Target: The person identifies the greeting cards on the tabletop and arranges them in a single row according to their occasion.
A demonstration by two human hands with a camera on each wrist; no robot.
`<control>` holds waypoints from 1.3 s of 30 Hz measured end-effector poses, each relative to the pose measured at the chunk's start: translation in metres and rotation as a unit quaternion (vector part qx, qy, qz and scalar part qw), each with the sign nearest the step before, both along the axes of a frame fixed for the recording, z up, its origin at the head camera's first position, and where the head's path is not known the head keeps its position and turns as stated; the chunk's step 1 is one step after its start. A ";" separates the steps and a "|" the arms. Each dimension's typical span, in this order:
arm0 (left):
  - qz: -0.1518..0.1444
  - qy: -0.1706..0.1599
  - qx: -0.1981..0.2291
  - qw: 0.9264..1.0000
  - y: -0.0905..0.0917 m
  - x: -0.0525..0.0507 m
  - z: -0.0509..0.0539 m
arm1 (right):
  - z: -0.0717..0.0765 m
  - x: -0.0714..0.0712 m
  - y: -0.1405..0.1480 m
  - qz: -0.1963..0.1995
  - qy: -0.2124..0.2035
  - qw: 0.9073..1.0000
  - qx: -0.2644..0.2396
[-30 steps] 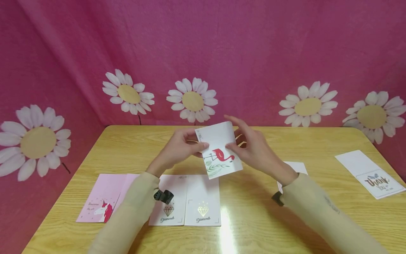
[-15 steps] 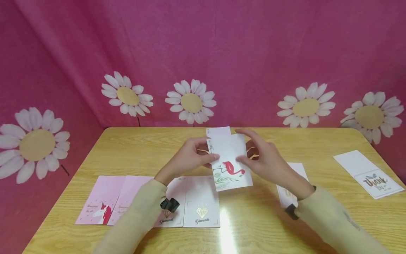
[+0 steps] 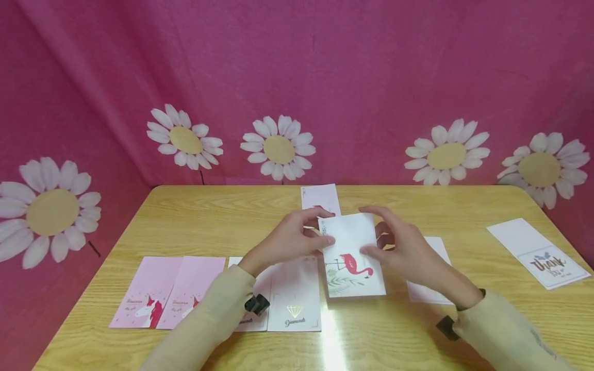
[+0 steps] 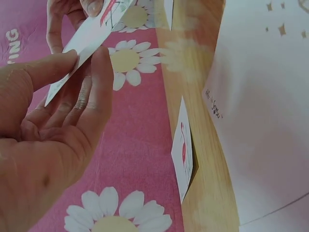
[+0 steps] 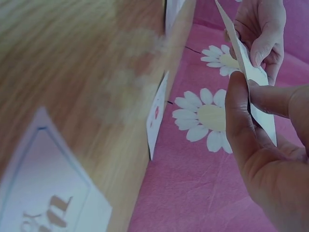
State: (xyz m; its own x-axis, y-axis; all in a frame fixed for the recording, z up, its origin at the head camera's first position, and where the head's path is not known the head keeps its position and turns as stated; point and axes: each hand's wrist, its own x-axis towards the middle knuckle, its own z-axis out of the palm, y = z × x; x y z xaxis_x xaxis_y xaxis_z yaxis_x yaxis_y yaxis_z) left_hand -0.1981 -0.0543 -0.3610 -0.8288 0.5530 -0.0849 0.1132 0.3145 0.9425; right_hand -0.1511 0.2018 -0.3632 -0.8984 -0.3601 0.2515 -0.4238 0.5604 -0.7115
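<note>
Both hands hold a white card with a red flamingo (image 3: 348,234) just above the table. My left hand (image 3: 292,238) pinches its left edge between thumb and fingers. The opposite edge is pinched by my right hand (image 3: 410,255), thumb in front and other fingers behind. In the left wrist view the card (image 4: 91,36) tilts up from the fingers. The right wrist view shows the card (image 5: 260,77) nearly edge-on between both hands. Behind them, at the table's far edge, lies another flamingo card (image 3: 320,194), partly covered by the left hand.
Two pink unicorn cards (image 3: 158,273) lie at the left of the wooden table (image 3: 223,216). Beside them are two white diamond cards (image 3: 297,288), partly under the left forearm. A white card (image 3: 438,247) lies under the right arm. A thank-you card (image 3: 540,252) lies far right.
Both hands have brought the flamingo card down and to the right, toward the front. The card at the far edge, hidden a second ago, now shows behind it.
</note>
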 end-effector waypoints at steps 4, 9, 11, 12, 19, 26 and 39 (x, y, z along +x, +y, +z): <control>-0.005 0.033 -0.036 0.999 0.005 0.000 -0.004 | -0.005 0.004 0.004 -0.002 -0.010 1.000 0.014; -0.022 0.095 -0.093 0.991 0.009 -0.002 -0.010 | -0.011 0.009 0.009 -0.007 -0.048 0.998 0.033; -0.029 0.107 -0.110 0.988 0.011 -0.002 -0.012 | -0.014 0.011 0.010 -0.005 -0.061 0.998 0.035; -0.033 0.109 -0.118 0.986 0.011 -0.003 -0.013 | -0.015 0.012 0.010 -0.004 -0.068 0.997 0.034; -0.057 0.116 -0.163 0.978 0.018 -0.003 -0.015 | -0.019 0.018 0.010 0.008 -0.083 0.996 0.044; -0.066 0.132 -0.206 0.967 0.022 -0.007 -0.020 | -0.024 0.020 0.004 0.003 -0.053 0.995 0.082; -0.081 0.145 -0.262 0.951 0.021 -0.010 -0.028 | -0.030 0.017 -0.004 -0.003 -0.079 0.989 0.126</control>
State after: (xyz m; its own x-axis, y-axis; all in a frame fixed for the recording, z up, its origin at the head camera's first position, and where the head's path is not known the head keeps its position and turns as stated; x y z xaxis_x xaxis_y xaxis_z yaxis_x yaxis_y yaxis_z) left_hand -0.2085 -0.0335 -0.3888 -0.7673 0.6196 -0.1652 0.4310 0.6891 0.5826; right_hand -0.1340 0.1973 -0.3932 -0.9215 -0.3882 0.0110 -0.3152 0.7310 -0.6053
